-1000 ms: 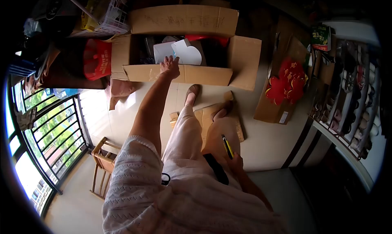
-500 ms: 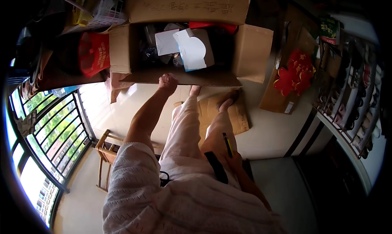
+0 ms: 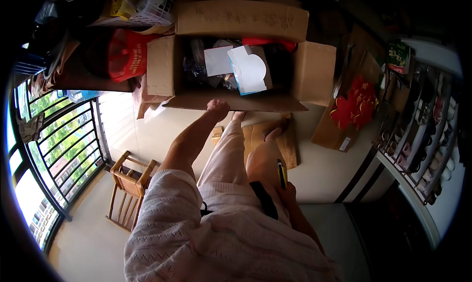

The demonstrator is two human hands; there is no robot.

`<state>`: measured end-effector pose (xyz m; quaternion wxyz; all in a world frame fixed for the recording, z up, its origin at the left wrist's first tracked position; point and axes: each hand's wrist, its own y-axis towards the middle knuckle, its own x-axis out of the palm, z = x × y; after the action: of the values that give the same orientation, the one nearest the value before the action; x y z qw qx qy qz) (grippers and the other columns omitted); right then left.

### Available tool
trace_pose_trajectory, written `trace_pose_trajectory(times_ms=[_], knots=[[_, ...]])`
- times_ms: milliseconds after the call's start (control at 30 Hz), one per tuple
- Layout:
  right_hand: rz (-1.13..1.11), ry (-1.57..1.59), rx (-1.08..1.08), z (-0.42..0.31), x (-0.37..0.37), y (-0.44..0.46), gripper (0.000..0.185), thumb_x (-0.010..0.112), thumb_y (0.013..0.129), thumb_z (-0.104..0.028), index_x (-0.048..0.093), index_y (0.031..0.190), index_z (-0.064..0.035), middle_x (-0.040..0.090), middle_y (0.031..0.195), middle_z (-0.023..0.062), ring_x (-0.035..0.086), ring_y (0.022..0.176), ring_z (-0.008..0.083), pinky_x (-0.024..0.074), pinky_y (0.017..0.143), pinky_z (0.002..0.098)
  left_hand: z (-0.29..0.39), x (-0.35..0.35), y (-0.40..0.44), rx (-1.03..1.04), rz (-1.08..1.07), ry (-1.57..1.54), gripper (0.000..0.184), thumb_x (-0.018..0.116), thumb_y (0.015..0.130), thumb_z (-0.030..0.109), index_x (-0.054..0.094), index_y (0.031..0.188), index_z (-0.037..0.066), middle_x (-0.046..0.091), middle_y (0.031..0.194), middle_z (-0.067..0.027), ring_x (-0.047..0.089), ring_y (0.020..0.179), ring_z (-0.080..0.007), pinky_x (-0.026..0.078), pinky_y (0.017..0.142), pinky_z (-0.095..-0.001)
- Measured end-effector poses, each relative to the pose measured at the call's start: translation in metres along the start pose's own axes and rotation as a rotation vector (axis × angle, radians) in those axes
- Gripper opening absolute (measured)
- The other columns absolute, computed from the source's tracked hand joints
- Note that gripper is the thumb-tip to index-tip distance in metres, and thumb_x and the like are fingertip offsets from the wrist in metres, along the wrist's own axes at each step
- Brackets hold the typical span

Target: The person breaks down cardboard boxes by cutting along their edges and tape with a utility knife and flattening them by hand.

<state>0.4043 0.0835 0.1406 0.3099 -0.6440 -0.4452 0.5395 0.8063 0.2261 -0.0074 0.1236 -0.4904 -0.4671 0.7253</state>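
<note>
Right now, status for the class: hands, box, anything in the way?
Left hand on near flap. Right hand holding cutter, away from box. Box open, papers inside. Nothing seen blocking the flap.

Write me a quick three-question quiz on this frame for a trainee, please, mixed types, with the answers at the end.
1. Fill the gap: the left hand grips the near ____ of the box.
2. On which side of the picture, left or right, does the stool stand?
3. True or false: the right hand holds a cutter.

Key: 1. flap; 2. left; 3. true.
</note>
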Motion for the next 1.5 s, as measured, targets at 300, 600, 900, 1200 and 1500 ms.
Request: trace_pose_trajectory(times_ms=[300, 600, 900, 1200, 1500], knots=[[-0.015, 0.626, 0.144, -0.044, -0.034, 0.028, 0.025, 0.059, 0.081, -0.025, 0.051, 0.079, -0.0018, 0.052, 0.061, 0.0042, 0.053, 0.052, 0.0162, 0.0435, 0.049, 0.0325, 0.052, -0.022, -0.037, 0.076, -0.056, -0.238, 0.020, 0.051, 0.079, 0.014, 0.069, 0.087, 0.010, 0.065, 0.093, -0.0107, 0.063, 0.091, -0.0270, 0.051, 0.073, -0.0372], [0.005, 0.348, 0.098, -0.052, -0.018, 0.044, 0.033, 0.053, 0.086, -0.032, 0.050, 0.077, -0.0002, 0.051, 0.059, 0.0082, 0.056, 0.052, 0.0204, 0.0441, 0.049, 0.0360, 0.064, 0.006, -0.036, 0.011, -0.073, -0.277, 0.028, 0.057, 0.078, 0.025, 0.064, 0.097, 0.006, 0.061, 0.103, -0.0115, 0.058, 0.101, -0.0248, 0.046, 0.084, -0.0373], [-0.017, 0.200, 0.179, -0.011, -0.009, 0.039, 0.032, 0.058, 0.082, -0.031, 0.054, 0.076, 0.0001, 0.053, 0.065, 0.0058, 0.050, 0.058, 0.0154, 0.0406, 0.054, 0.0335, -0.063, -0.049, 0.050, -0.179, 0.146, -0.656, 0.062, 0.059, 0.073, 0.059, 0.057, 0.116, 0.014, 0.060, 0.111, -0.0134, 0.057, 0.103, -0.0301, 0.045, 0.088, -0.0379], [0.173, -0.019, 0.138, 0.066, 0.029, 0.053, 0.030, 0.063, 0.080, -0.029, 0.054, 0.074, -0.0012, 0.052, 0.057, 0.0044, 0.051, 0.050, 0.0145, 0.0414, 0.047, 0.0325, -0.203, -0.123, 0.135, -0.607, 0.362, -0.376, 0.083, 0.070, 0.062, 0.038, 0.033, 0.133, 0.018, 0.027, 0.140, -0.0121, 0.024, 0.130, -0.0341, 0.032, 0.101, -0.0494], [0.216, -0.087, 0.076, 0.031, 0.011, 0.030, 0.032, 0.064, 0.079, -0.029, 0.053, 0.074, 0.0003, 0.053, 0.060, 0.0102, 0.051, 0.054, 0.0213, 0.0415, 0.052, 0.0372, -0.214, -0.126, 0.182, -0.540, 0.378, -0.367, 0.081, 0.073, 0.058, 0.047, 0.044, 0.129, 0.021, 0.048, 0.128, -0.0090, 0.041, 0.122, -0.0312, 0.035, 0.099, -0.0458]])
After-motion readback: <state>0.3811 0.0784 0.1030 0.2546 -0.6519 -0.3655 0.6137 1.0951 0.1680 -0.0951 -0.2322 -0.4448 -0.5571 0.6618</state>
